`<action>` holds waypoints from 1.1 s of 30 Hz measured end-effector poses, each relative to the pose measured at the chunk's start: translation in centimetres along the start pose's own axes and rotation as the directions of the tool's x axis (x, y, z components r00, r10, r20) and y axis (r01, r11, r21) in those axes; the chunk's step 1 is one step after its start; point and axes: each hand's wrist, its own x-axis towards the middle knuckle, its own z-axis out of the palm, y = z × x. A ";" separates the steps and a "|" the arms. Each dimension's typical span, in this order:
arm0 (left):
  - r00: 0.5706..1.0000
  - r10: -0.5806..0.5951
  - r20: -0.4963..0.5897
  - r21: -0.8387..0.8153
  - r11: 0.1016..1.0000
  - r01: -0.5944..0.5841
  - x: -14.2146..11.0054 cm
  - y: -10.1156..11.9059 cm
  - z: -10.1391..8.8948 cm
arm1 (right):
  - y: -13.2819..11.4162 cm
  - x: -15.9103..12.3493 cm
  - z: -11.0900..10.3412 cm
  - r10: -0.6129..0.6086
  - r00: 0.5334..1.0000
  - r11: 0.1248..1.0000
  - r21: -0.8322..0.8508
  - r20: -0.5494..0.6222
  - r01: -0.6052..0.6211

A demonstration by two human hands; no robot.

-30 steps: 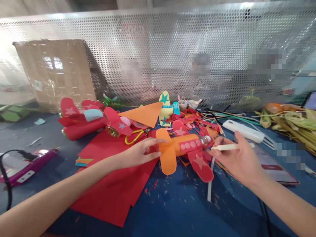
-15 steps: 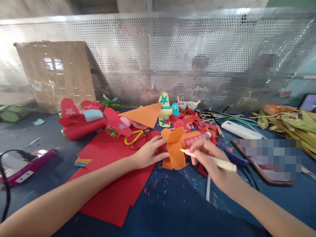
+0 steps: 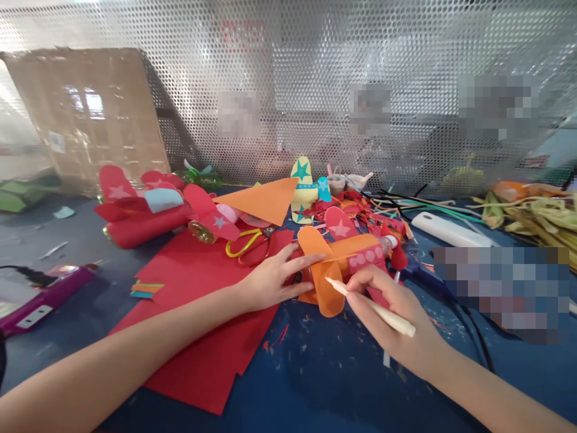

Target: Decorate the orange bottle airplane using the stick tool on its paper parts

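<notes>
An orange toy plane, made of paper around a small plastic bottle with a pink dotted band, lies in the middle of the table. My left hand grips its near left end, the fingers over the top and the thumb lower down. Between the fingertips of my right hand is a cream pen, its tip at the lower part of the orange wing. Whether the tip touches the paper I cannot tell. Red paper sheets lie under my left forearm, and yellow-and-red-handled scissors rest just beyond the hand.
Red toy planes stand at the left, with a yellow one at the back. Paper scraps are heaped behind the orange plane. A purple power strip sits far left; a blue glue gun and white case are right.
The orange plane has turned and tilted, showing more of its bottle and both wing ends. My right hand has moved slightly down with the pen. The camera view has shifted downward.
</notes>
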 end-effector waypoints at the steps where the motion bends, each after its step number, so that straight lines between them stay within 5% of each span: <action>1: 1.000 0.000 0.001 0.008 1.000 0.000 0.0 0.1 0.0 | 0.0 0.0 0.0 -0.005 1.000 1.000 -0.011 0.000 0.005; 18: 1.000 0.008 0.011 0.081 0.997 -0.009 -0.1 0.2 -0.1 | 0.2 0.1 -0.4 -0.045 0.999 0.999 -0.024 0.008 0.045; 33: 1.000 -0.014 0.001 0.068 0.998 0.014 -0.1 0.4 -0.1 | 0.0 0.0 -0.4 0.043 0.998 0.999 0.013 -0.054 -0.042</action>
